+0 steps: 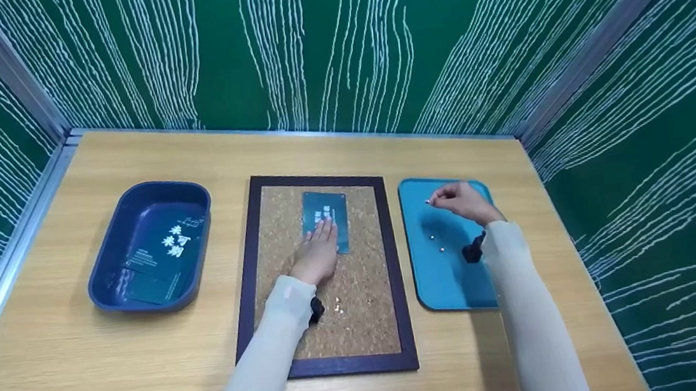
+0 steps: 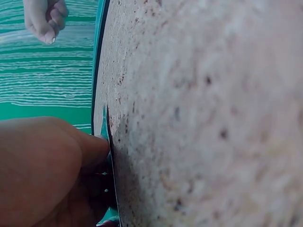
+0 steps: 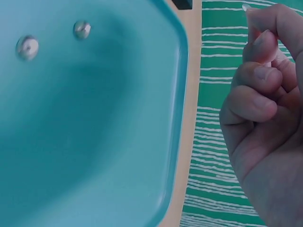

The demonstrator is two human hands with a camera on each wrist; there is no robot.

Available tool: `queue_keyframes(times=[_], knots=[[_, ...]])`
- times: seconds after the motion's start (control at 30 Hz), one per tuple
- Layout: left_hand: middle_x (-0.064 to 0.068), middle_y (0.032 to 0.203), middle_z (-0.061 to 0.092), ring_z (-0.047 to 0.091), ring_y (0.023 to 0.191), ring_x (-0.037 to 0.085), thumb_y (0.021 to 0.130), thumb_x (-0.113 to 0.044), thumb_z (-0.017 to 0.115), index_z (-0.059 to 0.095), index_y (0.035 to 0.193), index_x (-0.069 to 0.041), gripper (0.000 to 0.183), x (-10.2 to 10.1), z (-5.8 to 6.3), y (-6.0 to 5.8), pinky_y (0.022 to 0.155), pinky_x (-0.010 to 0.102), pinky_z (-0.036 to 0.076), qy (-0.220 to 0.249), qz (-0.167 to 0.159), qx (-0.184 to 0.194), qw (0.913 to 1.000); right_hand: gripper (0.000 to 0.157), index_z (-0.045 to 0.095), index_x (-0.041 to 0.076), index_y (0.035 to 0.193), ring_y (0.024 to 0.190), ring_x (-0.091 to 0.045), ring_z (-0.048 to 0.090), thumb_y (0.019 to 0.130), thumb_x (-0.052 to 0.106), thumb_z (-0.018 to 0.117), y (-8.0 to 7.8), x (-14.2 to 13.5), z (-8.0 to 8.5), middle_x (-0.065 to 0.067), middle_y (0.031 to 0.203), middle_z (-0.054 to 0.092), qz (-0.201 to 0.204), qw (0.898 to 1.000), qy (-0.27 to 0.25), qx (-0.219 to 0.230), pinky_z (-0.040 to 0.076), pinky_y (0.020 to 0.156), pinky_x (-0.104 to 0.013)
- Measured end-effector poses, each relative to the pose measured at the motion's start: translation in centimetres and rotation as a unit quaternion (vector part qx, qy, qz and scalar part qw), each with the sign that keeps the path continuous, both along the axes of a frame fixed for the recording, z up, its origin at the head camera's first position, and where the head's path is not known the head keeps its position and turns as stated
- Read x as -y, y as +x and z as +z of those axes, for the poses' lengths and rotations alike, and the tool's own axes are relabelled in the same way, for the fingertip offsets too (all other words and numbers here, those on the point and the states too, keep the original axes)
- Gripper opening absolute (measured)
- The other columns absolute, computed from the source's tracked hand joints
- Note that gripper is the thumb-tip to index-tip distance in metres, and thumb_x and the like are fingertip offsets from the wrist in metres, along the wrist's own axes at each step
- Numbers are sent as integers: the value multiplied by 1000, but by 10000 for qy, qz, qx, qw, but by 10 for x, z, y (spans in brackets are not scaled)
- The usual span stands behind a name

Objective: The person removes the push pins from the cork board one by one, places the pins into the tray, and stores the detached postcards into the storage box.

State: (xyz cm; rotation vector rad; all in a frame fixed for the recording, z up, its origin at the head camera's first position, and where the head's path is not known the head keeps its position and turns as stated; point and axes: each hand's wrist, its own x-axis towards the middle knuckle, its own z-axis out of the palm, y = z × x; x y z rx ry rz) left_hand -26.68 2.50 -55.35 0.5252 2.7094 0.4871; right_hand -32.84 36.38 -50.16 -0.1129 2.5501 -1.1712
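My left hand [image 1: 317, 255] lies with extended fingers on a dark green card [image 1: 339, 206] with white lettering. The card is upright on the cork board [image 1: 364, 296], towards its far end. In the left wrist view the left hand [image 2: 42, 170] is at the card's edge, flat against the cork. My right hand [image 1: 462, 201] is raised over the turquoise tray [image 1: 459, 290], thumb and forefinger pinching a small shiny thumbtack [image 1: 428, 201]. Below it on the tray lie two silver thumbtacks, a nearer one [image 1: 442, 249] and a farther one [image 1: 432, 236]. In the right wrist view the other fingers are curled in.
A dark blue bin [image 1: 98, 290] at the left holds several green printed cards [image 1: 154, 239]. Small pale shiny bits [image 1: 338, 306] lie on the near part of the cork. The board's dark frame [image 1: 351, 365] rests on the wooden table [image 1: 116, 377]. Green, white-streaked walls [image 1: 219, 54] enclose the table.
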Motion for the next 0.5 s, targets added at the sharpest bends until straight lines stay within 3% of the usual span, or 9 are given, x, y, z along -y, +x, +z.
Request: queue_keyframes(times=[0.2, 0.4, 0.5], knots=[[12, 162, 9, 8, 150, 26, 102, -7, 28, 18, 153, -3, 52, -1, 0, 0, 122, 41, 12, -29, -5, -67, 10000, 35, 67, 3, 111, 101, -25, 52, 94, 33, 61, 7, -11, 0, -10, 115, 65, -223, 9997, 105, 79, 42, 87, -32], [12, 162, 9, 8, 150, 26, 104, -14, 29, 18, 153, -3, 51, -2, 0, 1, 122, 41, 11, 126, 22, 3, 9999, 30, 68, 5, 108, 100, -37, 51, 95, 31, 60, 15, -22, 0, -11, 118, 66, -345, 9994, 77, 48, 43, 74, -28], [11, 162, 9, 7, 150, 26, 104, -16, 29, 18, 153, -3, 52, -2, 1, 2, 123, 41, 10, 152, 59, 22, 9999, 30, 68, 7, 109, 98, -34, 51, 95, 33, 60, 20, -28, -1, -10, 116, 66, -395, 9991, 118, 41, 42, 75, -28]])
